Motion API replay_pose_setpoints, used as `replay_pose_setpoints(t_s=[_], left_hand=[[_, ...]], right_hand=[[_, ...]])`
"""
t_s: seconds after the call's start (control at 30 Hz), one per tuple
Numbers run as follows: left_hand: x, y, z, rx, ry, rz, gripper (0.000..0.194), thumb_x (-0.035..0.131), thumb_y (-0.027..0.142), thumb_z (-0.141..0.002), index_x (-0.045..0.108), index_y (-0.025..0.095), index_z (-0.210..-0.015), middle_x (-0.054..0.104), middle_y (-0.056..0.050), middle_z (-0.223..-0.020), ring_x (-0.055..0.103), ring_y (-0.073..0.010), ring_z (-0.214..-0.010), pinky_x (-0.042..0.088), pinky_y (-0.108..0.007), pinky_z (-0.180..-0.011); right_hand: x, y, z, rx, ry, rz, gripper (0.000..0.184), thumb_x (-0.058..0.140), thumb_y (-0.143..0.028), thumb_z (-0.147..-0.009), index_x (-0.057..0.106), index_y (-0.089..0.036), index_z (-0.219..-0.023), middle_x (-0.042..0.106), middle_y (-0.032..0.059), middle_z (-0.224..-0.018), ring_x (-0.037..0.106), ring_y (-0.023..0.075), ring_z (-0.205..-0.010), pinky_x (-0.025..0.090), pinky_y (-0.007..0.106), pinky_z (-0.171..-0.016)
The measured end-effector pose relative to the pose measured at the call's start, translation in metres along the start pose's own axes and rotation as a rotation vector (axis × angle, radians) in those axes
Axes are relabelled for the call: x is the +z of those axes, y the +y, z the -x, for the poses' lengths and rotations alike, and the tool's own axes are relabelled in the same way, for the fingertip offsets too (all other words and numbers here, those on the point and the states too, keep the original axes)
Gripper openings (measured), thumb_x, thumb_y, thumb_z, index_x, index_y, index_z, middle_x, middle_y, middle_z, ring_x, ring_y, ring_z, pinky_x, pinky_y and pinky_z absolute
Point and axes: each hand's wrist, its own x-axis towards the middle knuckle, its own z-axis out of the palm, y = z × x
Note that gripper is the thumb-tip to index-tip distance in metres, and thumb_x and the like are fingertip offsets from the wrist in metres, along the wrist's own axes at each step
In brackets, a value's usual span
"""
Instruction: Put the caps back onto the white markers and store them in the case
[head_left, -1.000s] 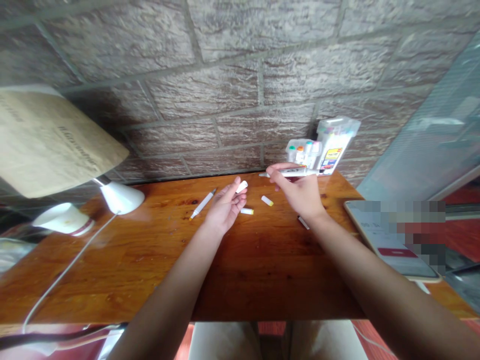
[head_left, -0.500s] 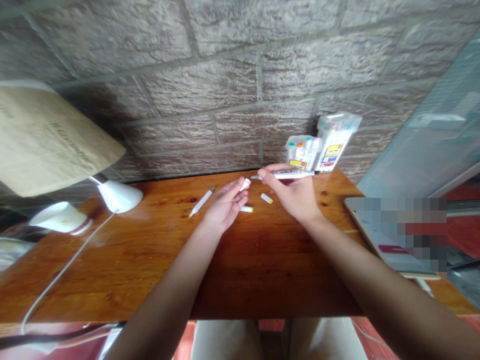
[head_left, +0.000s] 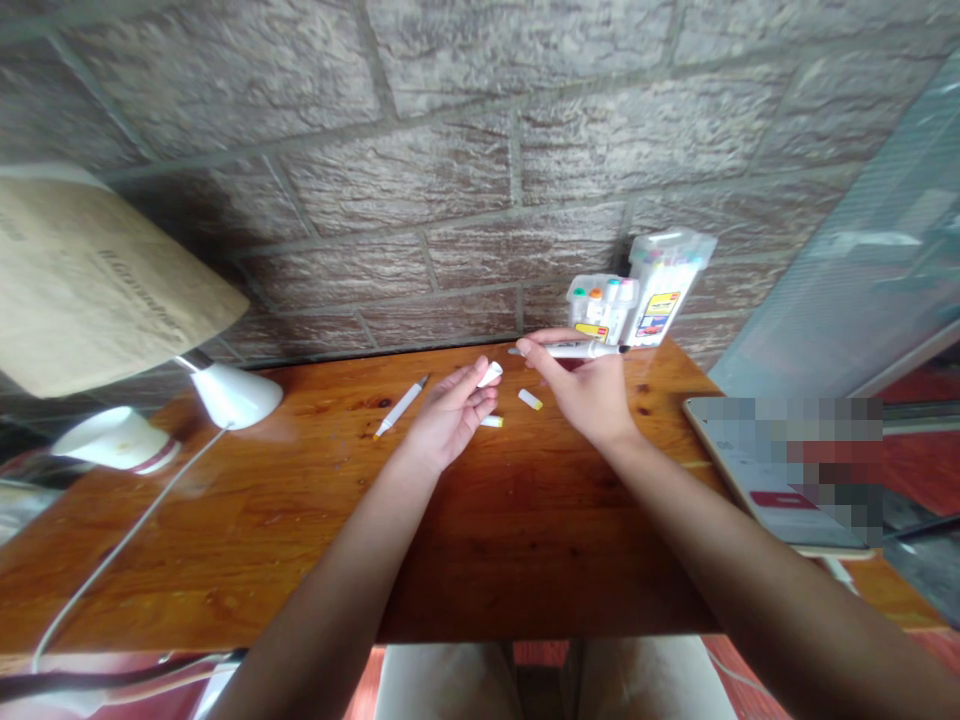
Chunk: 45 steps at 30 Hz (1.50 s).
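Between the thumb and fingers of my left hand (head_left: 448,412) is a small white marker cap (head_left: 490,375), its open end facing right. My right hand (head_left: 589,385) grips a white marker (head_left: 577,350) lengthwise, with its bare grey tip pointing left at the cap, a short gap apart. Under and between the hands, two white caps with yellow ends lie on the table: one loose cap (head_left: 530,399) and another cap (head_left: 492,421) partly behind my left fingers. An uncapped white marker (head_left: 402,406) with a yellow-orange end rests left of my left hand.
Two clear marker cases, a short case (head_left: 601,300) and a taller case (head_left: 670,285), stand against the brick wall behind my right hand. A tablet (head_left: 772,480) lies at the right. On the left are a lamp (head_left: 238,396), its cord and a tipped paper cup (head_left: 116,438).
The view has shifted slightly. Both hands keep nearly the same pose, with the cap and the marker tip still apart.
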Motion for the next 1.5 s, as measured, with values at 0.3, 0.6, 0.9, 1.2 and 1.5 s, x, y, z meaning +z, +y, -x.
replay_pose_setpoints(t_s=[0.3, 0.6, 0.9, 1.2, 1.5], left_hand=[[-0.0040, -0.0015, -0.0029, -0.036, 0.075, 0.010, 0.027, 0.084, 0.031, -0.072, 0.068, 0.012, -0.082, 0.067, 0.000, -0.073, 0.059, -0.0048, -0.059, 0.048, -0.016, -0.060], [-0.0043, -0.0044, -0.0038, -0.040, 0.049, 0.003, 0.038, 0.088, 0.038, -0.064, 0.065, 0.014, -0.081, 0.064, 0.001, -0.067, 0.056, -0.0049, -0.055, 0.046, -0.017, -0.057], [-0.0017, -0.0028, -0.0011, -0.038, -0.028, -0.018, 0.046, 0.089, 0.043, -0.062, 0.052, 0.016, -0.072, 0.049, 0.007, -0.056, 0.042, -0.0034, -0.047, 0.036, -0.017, -0.047], [-0.0043, -0.0052, -0.0037, -0.027, 0.026, -0.030, 0.044, 0.089, 0.043, -0.061, 0.059, 0.015, -0.078, 0.057, 0.004, -0.063, 0.045, -0.0028, -0.049, 0.038, -0.017, -0.051], [-0.0068, -0.0048, -0.0058, -0.024, 0.059, -0.010, 0.042, 0.090, 0.040, -0.060, 0.068, 0.014, -0.085, 0.064, 0.002, -0.076, 0.050, -0.0021, -0.055, 0.039, -0.017, -0.055]], right_hand=[[0.0027, -0.0064, 0.0005, 0.078, 0.001, -0.119, 0.029, 0.076, -0.044, -0.080, 0.073, -0.015, -0.087, 0.071, 0.0027, -0.071, 0.064, 0.0126, -0.060, 0.051, 0.024, -0.059], [0.0033, -0.0063, 0.0006, 0.104, -0.069, -0.164, 0.032, 0.076, -0.046, -0.079, 0.073, -0.016, -0.088, 0.072, 0.0030, -0.073, 0.062, 0.0121, -0.059, 0.049, 0.023, -0.053], [0.0065, -0.0047, -0.0013, 0.304, -0.082, -0.303, 0.041, 0.075, -0.056, -0.075, 0.068, -0.016, -0.082, 0.067, -0.0002, -0.059, 0.057, 0.0091, -0.047, 0.045, 0.020, -0.045], [0.0057, -0.0031, -0.0048, 0.321, -0.006, -0.379, 0.038, 0.079, -0.052, -0.073, 0.067, -0.017, -0.078, 0.069, 0.0009, -0.066, 0.066, 0.0123, -0.058, 0.047, 0.019, -0.045], [0.0059, -0.0038, -0.0050, 0.339, -0.001, -0.478, 0.031, 0.085, -0.042, -0.068, 0.071, -0.019, -0.082, 0.071, 0.0006, -0.077, 0.069, 0.0136, -0.070, 0.049, 0.018, -0.049]])
